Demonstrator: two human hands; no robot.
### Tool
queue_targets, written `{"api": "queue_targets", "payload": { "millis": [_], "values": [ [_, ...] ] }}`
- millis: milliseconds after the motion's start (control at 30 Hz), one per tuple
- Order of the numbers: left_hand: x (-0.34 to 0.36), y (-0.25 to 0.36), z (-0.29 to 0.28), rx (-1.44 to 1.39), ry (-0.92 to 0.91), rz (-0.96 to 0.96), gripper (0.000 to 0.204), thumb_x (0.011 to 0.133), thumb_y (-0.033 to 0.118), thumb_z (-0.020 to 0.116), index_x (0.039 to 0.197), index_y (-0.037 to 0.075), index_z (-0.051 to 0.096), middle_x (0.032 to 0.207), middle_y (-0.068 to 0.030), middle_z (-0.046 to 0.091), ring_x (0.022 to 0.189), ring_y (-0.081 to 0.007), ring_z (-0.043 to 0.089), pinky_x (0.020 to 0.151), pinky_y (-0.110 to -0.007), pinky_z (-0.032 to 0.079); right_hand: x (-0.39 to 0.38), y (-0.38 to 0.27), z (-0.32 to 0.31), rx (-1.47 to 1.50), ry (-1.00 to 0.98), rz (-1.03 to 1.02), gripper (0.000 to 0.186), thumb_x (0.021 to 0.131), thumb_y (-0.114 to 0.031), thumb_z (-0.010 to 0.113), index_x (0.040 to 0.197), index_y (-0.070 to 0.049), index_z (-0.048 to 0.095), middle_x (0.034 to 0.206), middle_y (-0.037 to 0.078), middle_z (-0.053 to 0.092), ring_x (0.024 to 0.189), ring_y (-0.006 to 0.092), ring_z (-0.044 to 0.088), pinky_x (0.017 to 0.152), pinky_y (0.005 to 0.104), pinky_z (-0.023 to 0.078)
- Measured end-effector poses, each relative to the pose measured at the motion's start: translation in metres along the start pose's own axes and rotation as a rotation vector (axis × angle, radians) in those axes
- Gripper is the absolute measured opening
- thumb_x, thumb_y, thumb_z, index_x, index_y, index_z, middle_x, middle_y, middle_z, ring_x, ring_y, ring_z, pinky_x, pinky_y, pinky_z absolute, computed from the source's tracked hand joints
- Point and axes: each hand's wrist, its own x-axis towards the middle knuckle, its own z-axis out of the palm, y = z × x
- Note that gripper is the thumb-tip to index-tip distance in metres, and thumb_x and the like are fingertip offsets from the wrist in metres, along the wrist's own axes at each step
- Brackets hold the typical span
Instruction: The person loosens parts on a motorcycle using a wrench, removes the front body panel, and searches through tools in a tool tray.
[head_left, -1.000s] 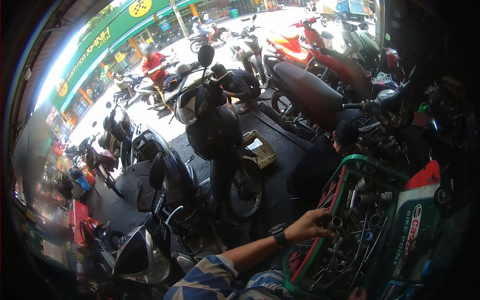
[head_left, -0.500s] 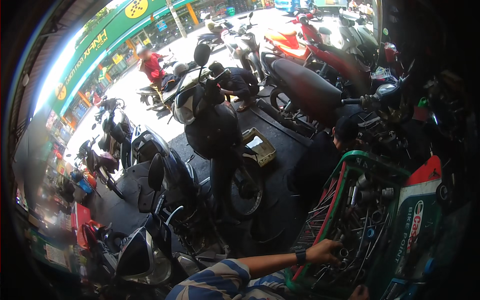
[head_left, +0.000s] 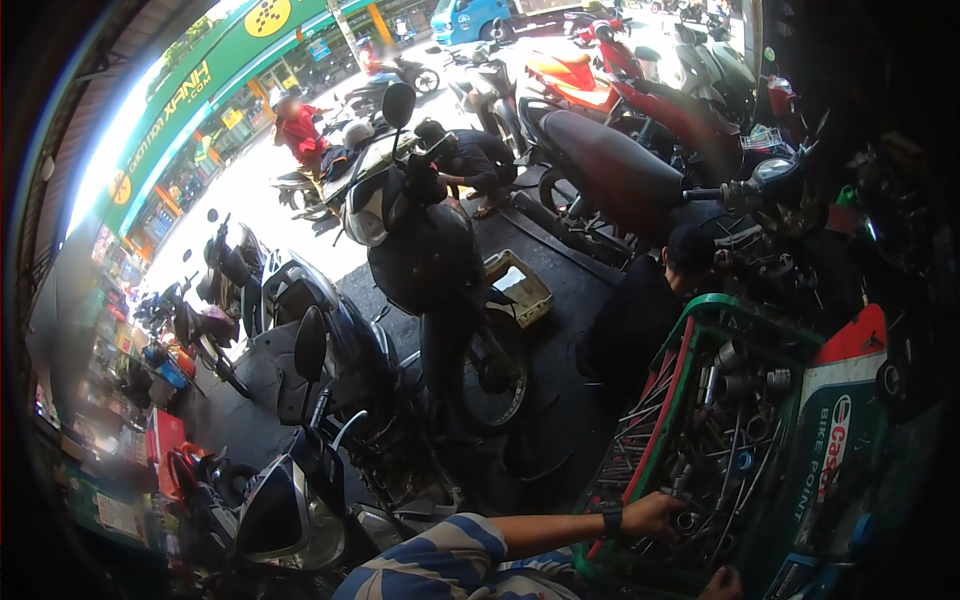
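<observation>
My left hand [head_left: 652,514], with a dark watch at its wrist, reaches into a green-rimmed tool tray [head_left: 705,304]. Its fingers are bent together beside a metal socket [head_left: 687,521]; whatever lies between them is too small and dark to make out. At the lower edge, over the tray's near end, part of my right hand [head_left: 721,584] shows with curled fingers. Its grip is mostly cut off by the frame. Loose sockets, long wrenches and rods fill the tray, along with a blue ring-shaped piece [head_left: 744,461]. More rods [head_left: 632,432] stand along its red side bar.
A person in dark clothes [head_left: 640,310] crouches just beyond the tray; another [head_left: 478,165] crouches by a parked motorbike. A scooter [head_left: 290,515] stands close on my left, a motorbike [head_left: 425,260] ahead. A yellowish bin [head_left: 520,290] sits on the floor. A green-and-red panel [head_left: 845,420] flanks the tray.
My left hand has shifted slightly down and its fingers have moved among the sockets. My right hand shows a little more. In the street, a blue vehicle and a rider have moved.
</observation>
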Motion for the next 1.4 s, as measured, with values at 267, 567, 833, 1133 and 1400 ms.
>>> {"api": "queue_targets", "payload": {
  "millis": [267,567,833,1133,1400],
  "values": [
    [0.000,-0.014,0.008,0.086,0.037,0.024,0.054,0.075,0.012,0.081,0.125,-0.002,0.063,0.104,-0.0191,0.072,0.094,-0.0293,0.071,0.082,-0.039,0.056,0.003,0.011,0.006,-0.018,0.038,-0.041,0.034,0.095,-0.040,0.065,0.104,-0.010,0.078,0.097,0.017,0.074,0.085,0.0381,0.068,0.077,0.0454,0.055],
    [-0.007,-0.031,0.018,0.039,-0.027,-0.023,0.056,0.077,0.013,0.079,0.129,0.002,0.062,0.103,-0.0171,0.072,0.093,-0.0273,0.071,0.081,-0.038,0.056,0.003,0.007,0.000,-0.038,-0.018,0.012,0.037,0.094,-0.043,0.064,0.106,-0.010,0.077,0.099,0.018,0.074,0.088,0.0383,0.068,0.079,0.0459,0.055],
    [-0.023,-0.028,-0.007,0.032,0.020,-0.062,0.057,0.082,0.023,0.080,0.132,0.003,0.061,0.106,-0.0165,0.074,0.094,-0.0210,0.072,0.081,-0.036,0.057,0.000,-0.038,0.004,-0.007,-0.051,0.070,0.025,0.091,-0.024,0.065,0.098,-0.001,0.073,0.098,0.021,0.071,0.092,0.0381,0.068,0.081,0.0444,0.053],
    [-0.015,-0.019,-0.012,0.106,-0.025,-0.076,0.054,0.083,0.027,0.080,0.126,-0.001,0.063,0.108,-0.0161,0.074,0.096,-0.0240,0.072,0.083,-0.036,0.056,-0.006,-0.021,0.003,0.081,0.051,0.072,0.021,0.087,-0.018,0.067,0.096,0.000,0.073,0.096,0.020,0.071,0.089,0.0389,0.068,0.078,0.0433,0.054],
    [-0.013,-0.036,-0.031,0.046,0.130,-0.181,0.055,0.088,0.035,0.078,0.121,-0.006,0.064,0.106,-0.0145,0.072,0.098,-0.0180,0.067,0.085,-0.033,0.053,0.002,-0.036,0.017,0.133,0.071,0.013,0.023,0.088,-0.022,0.066,0.097,-0.002,0.073,0.093,0.018,0.072,0.087,0.0356,0.070,0.076,0.0407,0.054]
  ]
}}
